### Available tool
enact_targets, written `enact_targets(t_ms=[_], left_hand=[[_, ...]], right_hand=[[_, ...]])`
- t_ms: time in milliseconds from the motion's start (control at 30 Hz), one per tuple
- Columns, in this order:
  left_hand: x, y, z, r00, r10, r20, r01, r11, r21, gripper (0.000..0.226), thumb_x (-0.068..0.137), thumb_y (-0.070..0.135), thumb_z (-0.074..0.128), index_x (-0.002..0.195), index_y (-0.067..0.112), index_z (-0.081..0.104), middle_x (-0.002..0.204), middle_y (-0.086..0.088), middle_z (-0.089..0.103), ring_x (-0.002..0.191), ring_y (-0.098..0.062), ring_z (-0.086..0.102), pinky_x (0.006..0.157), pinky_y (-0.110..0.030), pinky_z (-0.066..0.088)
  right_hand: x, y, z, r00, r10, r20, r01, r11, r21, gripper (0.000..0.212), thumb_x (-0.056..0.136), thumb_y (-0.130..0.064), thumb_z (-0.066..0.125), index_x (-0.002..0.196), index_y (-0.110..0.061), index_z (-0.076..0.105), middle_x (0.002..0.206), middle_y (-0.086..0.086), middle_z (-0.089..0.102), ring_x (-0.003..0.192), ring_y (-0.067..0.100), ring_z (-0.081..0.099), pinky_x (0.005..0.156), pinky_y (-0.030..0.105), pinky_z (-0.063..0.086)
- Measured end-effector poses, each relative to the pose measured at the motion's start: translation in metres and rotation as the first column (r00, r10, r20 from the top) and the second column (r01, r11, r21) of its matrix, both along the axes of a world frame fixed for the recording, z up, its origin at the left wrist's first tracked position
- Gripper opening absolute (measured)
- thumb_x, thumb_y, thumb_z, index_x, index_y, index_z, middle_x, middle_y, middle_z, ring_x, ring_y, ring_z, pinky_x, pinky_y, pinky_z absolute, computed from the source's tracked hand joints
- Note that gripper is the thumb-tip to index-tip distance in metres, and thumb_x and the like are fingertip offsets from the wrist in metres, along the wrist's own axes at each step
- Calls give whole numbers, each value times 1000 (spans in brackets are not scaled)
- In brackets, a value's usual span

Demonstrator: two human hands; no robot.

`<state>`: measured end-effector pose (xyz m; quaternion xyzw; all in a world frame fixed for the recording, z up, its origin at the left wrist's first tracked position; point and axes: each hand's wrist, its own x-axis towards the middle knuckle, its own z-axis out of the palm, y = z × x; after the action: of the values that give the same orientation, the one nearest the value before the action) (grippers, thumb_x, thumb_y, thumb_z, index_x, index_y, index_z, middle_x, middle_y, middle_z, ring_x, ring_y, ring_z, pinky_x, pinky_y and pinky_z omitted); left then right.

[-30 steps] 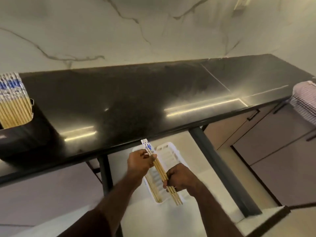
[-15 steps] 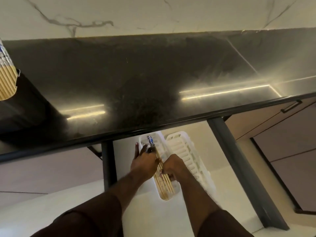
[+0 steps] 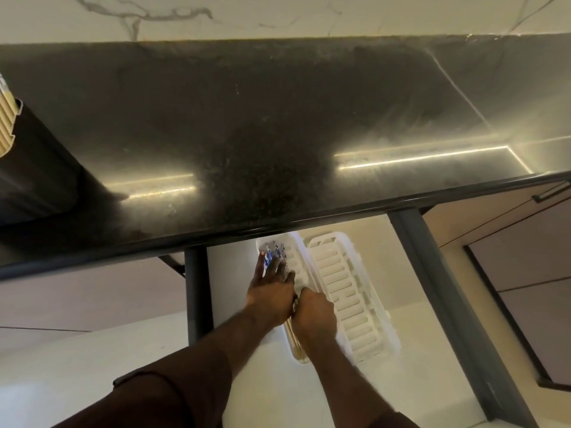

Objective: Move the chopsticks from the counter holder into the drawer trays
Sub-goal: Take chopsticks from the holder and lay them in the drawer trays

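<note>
the black counter (image 3: 278, 134) is overhanging the far ends of two white trays (image 3: 355, 291) lying side by side. the chopsticks (image 3: 273, 256) are lying in the left tray, long axis near-to-far, blue ends far. the left hand (image 3: 272, 293) is pressing flat with fingers spread on them; the right hand (image 3: 313, 315) is curling over their near part, grip unclear

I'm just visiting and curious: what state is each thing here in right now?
Left tray: holds chopsticks.
Right tray: empty.
Chopsticks: lying flat in the left tray.
Left hand: fingers spread, pressing the chopsticks.
Right hand: on the chopsticks' near part.
Counter holder: holds more chopsticks.
</note>
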<state>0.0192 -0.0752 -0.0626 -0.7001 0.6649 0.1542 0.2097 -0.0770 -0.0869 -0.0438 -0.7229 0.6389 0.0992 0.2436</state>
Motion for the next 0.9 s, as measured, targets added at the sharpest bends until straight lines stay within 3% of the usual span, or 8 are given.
enact_targets(t_ms=[133,233,367,500,600,700,800,900], left_hand=[[0,0,4,1000,19,5,-19,999,41,68,100,55,19,154,20,-2,163,-2,-9,147,-28,-18,117,-54,-11],[-1,0,7,1000,17,-20,-16,998,61,66,102,51,23,154,18,-1,163,-2,-7,148,-26,-15,115,-52,-18],[-3,3,10,992,-36,-117,27,996,-80,52,102,36,33,149,15,30,161,-9,20,149,-31,6,117,-54,-11],[-1,4,12,985,-69,-161,70,998,4,52,103,39,30,150,17,25,162,-6,17,150,-28,5,112,-50,-21],[2,2,16,972,-111,-207,92,991,-99,42,99,28,40,139,16,48,153,-8,37,144,-30,22,115,-57,-7],[3,3,25,954,-54,-297,47,998,-29,46,101,28,43,144,12,39,153,-10,38,143,-27,30,120,-46,6],[6,1,44,945,-42,-323,17,997,-82,45,98,26,52,140,13,44,146,-9,48,133,-26,46,117,-44,25],[14,-2,73,946,-39,-322,-22,982,-185,42,99,22,51,140,15,47,145,-6,50,134,-24,45,119,-44,11]], right_hand=[[-1,3,0,998,64,-15,-64,998,0,19,94,-14,55,110,-15,66,105,4,69,92,19,67,82,29,54],[-4,5,1,996,87,-11,-86,996,10,20,95,-13,55,111,-14,66,108,5,69,96,19,66,85,29,52],[-9,11,2,996,87,-3,-87,996,-27,20,94,-12,54,113,-14,62,110,5,67,98,21,65,84,30,50],[-14,14,6,997,69,16,-69,996,-54,25,95,-17,56,120,-14,58,114,5,67,101,22,65,87,32,52],[-15,16,12,995,100,26,-99,994,-40,27,95,-21,56,122,-14,58,116,5,67,103,22,66,89,31,51],[-16,12,24,995,95,37,-93,995,-42,26,94,-21,57,119,-14,60,114,7,67,100,24,66,85,31,52],[-17,6,44,995,83,57,-78,993,-85,26,96,-28,53,117,-15,60,111,7,68,97,25,66,83,32,52],[-15,1,72,994,77,80,-63,984,-164,30,97,-39,48,114,-16,59,108,5,68,93,22,66,84,31,50]])
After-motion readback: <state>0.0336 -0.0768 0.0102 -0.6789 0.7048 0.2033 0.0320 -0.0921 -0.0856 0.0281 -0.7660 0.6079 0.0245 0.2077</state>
